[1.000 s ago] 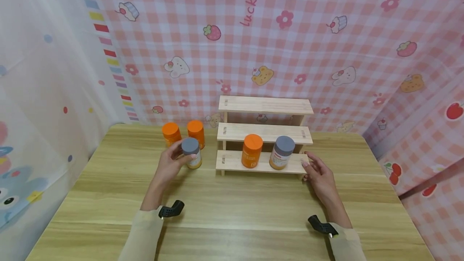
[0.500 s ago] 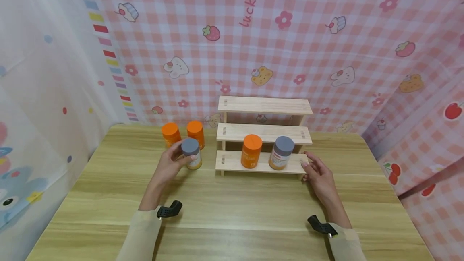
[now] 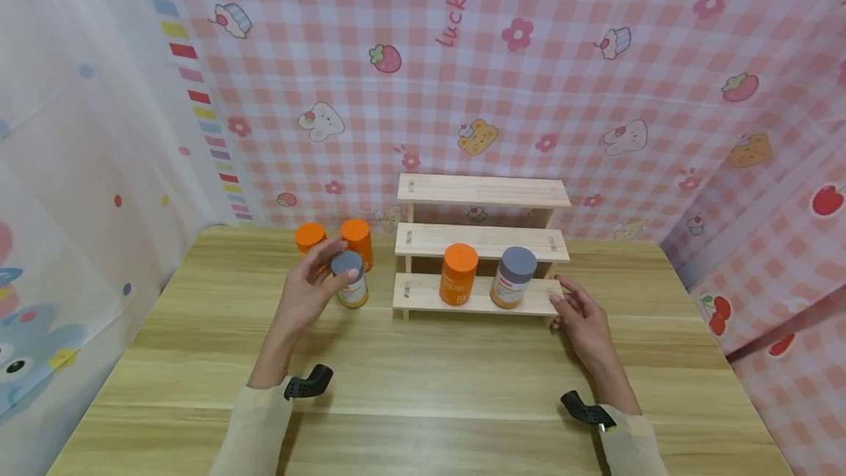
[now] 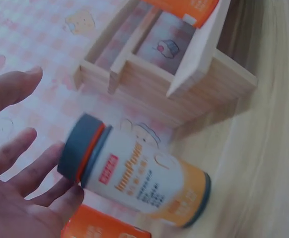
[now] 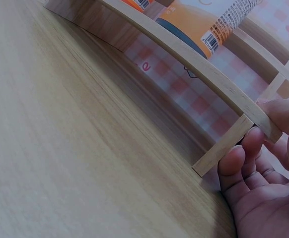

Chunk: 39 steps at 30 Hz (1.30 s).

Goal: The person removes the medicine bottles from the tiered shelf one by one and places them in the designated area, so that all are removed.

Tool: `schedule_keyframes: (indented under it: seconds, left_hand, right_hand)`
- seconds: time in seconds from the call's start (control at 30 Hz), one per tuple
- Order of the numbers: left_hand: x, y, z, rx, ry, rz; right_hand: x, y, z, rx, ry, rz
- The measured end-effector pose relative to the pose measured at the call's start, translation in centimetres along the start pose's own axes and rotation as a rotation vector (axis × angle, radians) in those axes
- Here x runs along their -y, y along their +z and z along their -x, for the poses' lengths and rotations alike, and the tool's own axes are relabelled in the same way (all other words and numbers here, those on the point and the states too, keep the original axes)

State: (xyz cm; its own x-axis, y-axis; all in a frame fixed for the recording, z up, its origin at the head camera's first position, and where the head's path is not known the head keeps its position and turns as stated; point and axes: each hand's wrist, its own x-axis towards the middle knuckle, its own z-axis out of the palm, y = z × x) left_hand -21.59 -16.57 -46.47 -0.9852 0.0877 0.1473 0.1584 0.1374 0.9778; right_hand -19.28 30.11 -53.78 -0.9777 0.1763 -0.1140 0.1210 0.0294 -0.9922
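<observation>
A bottle with a grey lid and a white-and-yellow label [image 3: 353, 291] stands upright on the table, left of the wooden three-tier shelf [image 3: 482, 241]. Around its lid is my left hand [image 3: 300, 300], thumb lifted off and fingers spread; in the left wrist view the fingertips [image 4: 74, 196] lie close to the lid, and I cannot tell if they touch. My right hand [image 3: 584, 325] grips the right end of the shelf's lowest tier, thumb on top, fingers curled at the support [image 5: 224, 144]. On that tier stand an orange bottle [image 3: 457, 278] and another grey-lidded bottle [image 3: 511, 281].
Two orange bottles, one on the left [image 3: 311, 236] and one on the right [image 3: 358, 241], stand behind my left hand, partly hidden. A pink checked cloth [image 3: 515, 94] hangs behind the wooden table [image 3: 429, 388]. The shelf's upper two tiers are bare.
My left hand has let go of the grey-lidded bottle: its fingers have lifted and spread. The bottle stays in place. My right hand keeps its hold on the shelf.
</observation>
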Motion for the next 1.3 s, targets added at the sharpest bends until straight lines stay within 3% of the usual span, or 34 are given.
schedule_keyframes:
  seconds: [0.23,0.43,0.73,1.17,1.3]
  left_hand:
    - [-1.6,0.7,0.2,-0.042,0.08,-0.011]
    - [-2.4,1.5,0.2,-0.05,0.094,-0.004]
    - [-3.2,3.2,0.6,0.018,0.107,0.056]
    - [-2.7,6.2,0.5,0.128,0.126,0.096]
    - [-2.3,7.1,0.4,0.131,0.124,0.094]
  right_hand:
    - [0.1,0.1,-0.2,-0.006,-0.009,0.013]
    - [0.0,0.1,-0.3,-0.002,-0.022,0.016]
    - [0.0,0.0,-0.3,0.004,-0.025,0.013]
    - [0.1,0.0,0.1,0.01,-0.02,0.006]
    - [0.1,0.0,0.2,0.011,-0.014,0.011]
